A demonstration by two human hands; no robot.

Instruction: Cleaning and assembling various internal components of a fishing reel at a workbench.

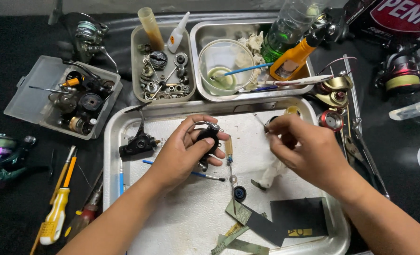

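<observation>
My left hand (184, 151) clenches a small black reel part (209, 137), held just above the metal tray (125, 127); my right hand (304, 151), just beside it, pinches something too small to tell; I judge this mid-assembly; fitting calls for careful alignment.

Your two hands, left (184, 151) and right (306, 151), are bare: no gloves, rings or watch. Both forearms are bare too, no sleeves showing.
</observation>
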